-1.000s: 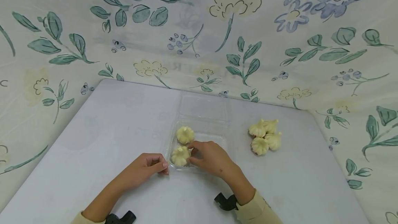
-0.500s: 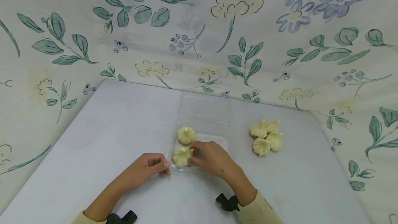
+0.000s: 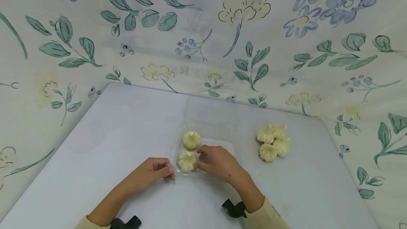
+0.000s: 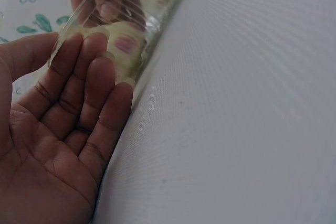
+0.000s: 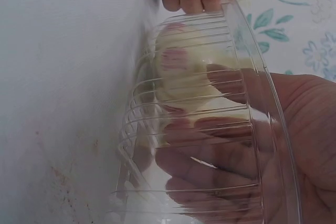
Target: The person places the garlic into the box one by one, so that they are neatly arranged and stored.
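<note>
A clear plastic clamshell container [image 3: 222,140] stands with its lid folded back, two garlic bulbs lying in its left half. My right hand [image 3: 219,162] reaches into the tray beside the nearer garlic bulb [image 3: 187,162]; thumb and index finger are at its right side, loosely bent and not closed round it. The farther garlic bulb [image 3: 192,140] sits just behind. At the near left corner my left hand [image 3: 155,172] holds the container's rim, thumb at the edge and fingers outside the wall. In the right wrist view, the ribbed wall [image 5: 199,114] partly veils the right fingers.
Several more garlic bulbs [image 3: 273,142] lie in a cluster on the white table [image 3: 127,116], right of the container. The transparent lid [image 3: 210,112] lies toward the table's back edge. A flower-patterned cloth [image 3: 197,27] rises behind and at both sides.
The right fingers have drawn slightly away from the nearer bulb. The left hand stays at the container's corner. The head view has shifted a little.
</note>
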`<action>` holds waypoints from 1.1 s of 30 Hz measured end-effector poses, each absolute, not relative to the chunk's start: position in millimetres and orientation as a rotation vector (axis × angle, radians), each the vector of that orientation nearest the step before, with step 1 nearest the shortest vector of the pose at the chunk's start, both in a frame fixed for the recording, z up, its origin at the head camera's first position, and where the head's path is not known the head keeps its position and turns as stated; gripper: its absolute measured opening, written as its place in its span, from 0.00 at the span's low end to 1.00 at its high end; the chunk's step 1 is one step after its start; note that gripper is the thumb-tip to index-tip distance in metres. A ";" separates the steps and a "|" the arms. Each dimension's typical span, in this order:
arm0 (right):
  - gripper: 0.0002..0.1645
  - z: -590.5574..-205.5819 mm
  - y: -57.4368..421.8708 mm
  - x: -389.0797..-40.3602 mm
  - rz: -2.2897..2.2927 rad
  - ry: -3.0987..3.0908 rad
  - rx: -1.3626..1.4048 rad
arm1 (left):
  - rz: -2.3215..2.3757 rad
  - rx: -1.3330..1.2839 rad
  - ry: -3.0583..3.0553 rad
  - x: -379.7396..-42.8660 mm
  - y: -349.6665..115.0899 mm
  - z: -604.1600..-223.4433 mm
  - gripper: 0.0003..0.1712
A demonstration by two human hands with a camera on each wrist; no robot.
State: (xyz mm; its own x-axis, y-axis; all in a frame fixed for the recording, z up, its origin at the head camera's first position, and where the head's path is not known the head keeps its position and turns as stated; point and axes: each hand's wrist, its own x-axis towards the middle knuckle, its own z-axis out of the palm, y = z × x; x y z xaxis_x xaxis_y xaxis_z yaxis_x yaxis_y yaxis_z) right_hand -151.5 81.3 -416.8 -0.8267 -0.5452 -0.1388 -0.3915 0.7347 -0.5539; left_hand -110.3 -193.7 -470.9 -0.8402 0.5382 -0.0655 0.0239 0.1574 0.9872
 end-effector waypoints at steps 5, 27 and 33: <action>0.22 -419.1 83.2 -148.7 -0.767 2.644 -0.710 | 1.723 0.548 2.036 -110.3 -191.7 -473.2 0.15; 0.22 -391.1 138.8 -125.0 -0.640 2.949 -0.742 | 1.714 0.541 2.066 -107.5 -193.4 -470.5 0.14; 0.24 -378.9 153.8 -126.4 -0.543 3.068 -0.738 | 1.709 0.536 2.080 -108.3 -194.5 -475.8 0.14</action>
State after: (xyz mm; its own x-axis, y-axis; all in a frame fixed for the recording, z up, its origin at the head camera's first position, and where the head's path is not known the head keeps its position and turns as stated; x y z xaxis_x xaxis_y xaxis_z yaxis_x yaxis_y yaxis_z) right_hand -126.4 153.8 -378.9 -0.8920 -0.4313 0.1356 -0.4516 0.8362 -0.3112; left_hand -108.3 -194.5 -475.8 -0.8487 0.5255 -0.0594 0.0437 0.1816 0.9824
